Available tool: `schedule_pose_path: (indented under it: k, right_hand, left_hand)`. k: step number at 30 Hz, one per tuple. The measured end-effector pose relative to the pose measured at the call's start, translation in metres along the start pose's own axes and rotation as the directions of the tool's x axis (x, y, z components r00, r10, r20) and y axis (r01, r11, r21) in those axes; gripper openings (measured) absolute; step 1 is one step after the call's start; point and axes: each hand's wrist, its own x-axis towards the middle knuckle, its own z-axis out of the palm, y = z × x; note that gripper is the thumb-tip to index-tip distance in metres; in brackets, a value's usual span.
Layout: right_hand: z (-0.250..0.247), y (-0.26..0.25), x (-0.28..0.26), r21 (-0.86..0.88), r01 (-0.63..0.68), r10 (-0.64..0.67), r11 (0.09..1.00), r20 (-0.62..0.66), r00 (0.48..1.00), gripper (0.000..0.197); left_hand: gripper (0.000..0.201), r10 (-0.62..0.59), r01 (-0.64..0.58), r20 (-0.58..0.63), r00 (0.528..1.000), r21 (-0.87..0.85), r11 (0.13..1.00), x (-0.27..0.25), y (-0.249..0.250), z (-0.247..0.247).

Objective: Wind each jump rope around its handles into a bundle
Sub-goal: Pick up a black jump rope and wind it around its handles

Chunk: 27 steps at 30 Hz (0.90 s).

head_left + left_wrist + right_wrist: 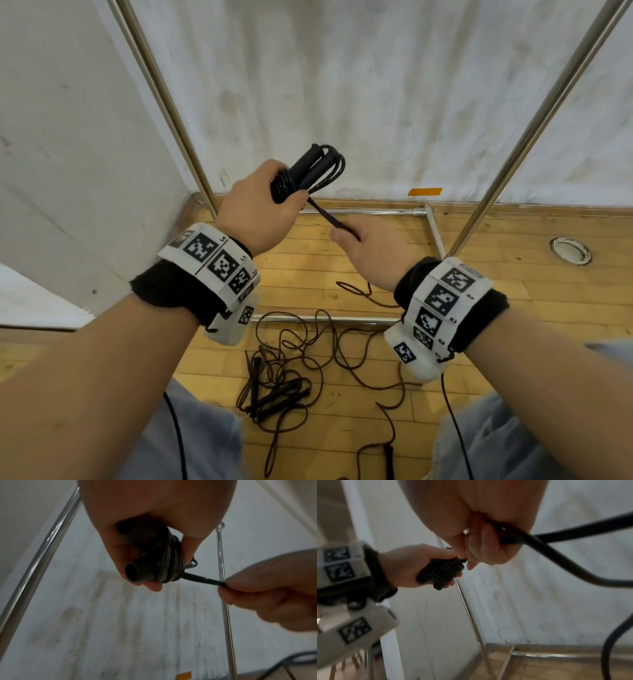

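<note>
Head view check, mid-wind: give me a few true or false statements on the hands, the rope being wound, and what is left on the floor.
1. The left hand grips the wound bundle. True.
2. The right hand is empty. False: it pinches the rope end leading from the bundle.
3. The handles lie side by side inside the coils. True.
4. Every rope is bundled. False: a loose rope tangle lies on the wooden floor.
5. The bundle rests on the floor. False: it is held up in the air.

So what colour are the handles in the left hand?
Black handles, clearest in the head view.
</note>
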Motion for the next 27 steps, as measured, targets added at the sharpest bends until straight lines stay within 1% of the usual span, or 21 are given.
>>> schedule_pose_path:
  k: [3,5,7,9,11,13,14,17,18,19,20,21,23,24,25,27]
  right_hand:
    - [-0.002,-0.001,-0.002,-0.231,0.063,-0.048,0.971,0.070,0.996,0.023]
    - [-0.008,-0.001,-0.002,-0.352,0.124,-0.101,0.928,0.082,0.991,0.027]
    - [-0.019,0.000,-0.001,-0.464,0.188,-0.174,0.866,0.073,0.982,0.029]
    - [-0.025,0.003,-0.002,-0.501,0.226,-0.229,0.835,0.056,0.972,0.029]
    - [-0.024,0.005,-0.003,-0.498,0.252,-0.264,0.830,0.046,0.963,0.030]
    - [-0.023,0.007,-0.002,-0.490,0.268,-0.291,0.829,0.030,0.956,0.031]
    - [-0.023,0.009,-0.002,-0.480,0.264,-0.291,0.836,0.018,0.956,0.031]
    - [-0.026,0.013,0.001,-0.411,0.206,-0.237,0.888,-0.026,0.971,0.030]
    - [-0.027,0.014,0.002,-0.360,0.186,-0.216,0.914,-0.044,0.975,0.031]
    - [-0.028,0.014,0.002,-0.288,0.165,-0.190,0.943,-0.062,0.980,0.032]
    - [-0.029,0.014,0.003,-0.206,0.146,-0.165,0.968,-0.078,0.983,0.032]
    - [-0.030,0.013,0.004,-0.134,0.131,-0.144,0.982,-0.092,0.985,0.032]
    - [-0.033,0.011,0.006,-0.035,0.110,-0.113,0.993,-0.103,0.988,0.030]
    - [-0.035,0.011,0.008,0.019,0.095,-0.092,0.995,-0.096,0.991,0.029]
    - [-0.037,0.012,0.009,0.083,0.074,-0.068,0.994,-0.082,0.994,0.029]
    - [-0.042,0.014,0.011,0.200,0.048,-0.037,0.979,-0.057,0.998,0.031]
  left_hand:
    - [0.037,0.008,-0.026,0.080,0.997,0.229,0.973,0.000,-0.013,0.005]
    - [0.038,0.023,-0.083,0.179,0.984,0.339,0.937,-0.002,-0.016,0.009]
    - [0.034,0.019,-0.145,0.310,0.951,0.388,0.910,-0.005,-0.014,0.014]
    - [0.029,0.002,-0.194,0.463,0.886,0.366,0.910,-0.012,-0.010,0.020]
    - [0.027,0.021,-0.251,0.562,0.827,0.336,0.908,-0.019,-0.002,0.025]
    - [0.030,0.061,-0.304,0.601,0.797,0.312,0.900,-0.023,0.005,0.027]
    - [0.034,0.072,-0.312,0.616,0.784,0.292,0.904,-0.025,0.008,0.028]
    - [0.053,0.110,-0.304,0.666,0.737,0.182,0.935,-0.030,0.016,0.028]
    - [0.056,0.132,-0.302,0.662,0.738,0.150,0.941,-0.032,0.018,0.027]
    - [0.058,0.145,-0.292,0.643,0.752,0.127,0.948,-0.033,0.020,0.026]
    - [0.059,0.150,-0.272,0.609,0.779,0.113,0.956,-0.034,0.021,0.026]
    - [0.057,0.145,-0.249,0.567,0.810,0.110,0.962,-0.035,0.022,0.025]
    - [0.040,0.137,-0.218,0.490,0.861,0.114,0.969,-0.037,0.024,0.025]
    - [0.032,0.135,-0.210,0.471,0.872,0.111,0.971,-0.038,0.025,0.024]
    - [0.028,0.137,-0.206,0.466,0.874,0.100,0.973,-0.039,0.026,0.023]
    - [0.027,0.153,-0.206,0.470,0.869,0.064,0.976,-0.039,0.027,0.018]
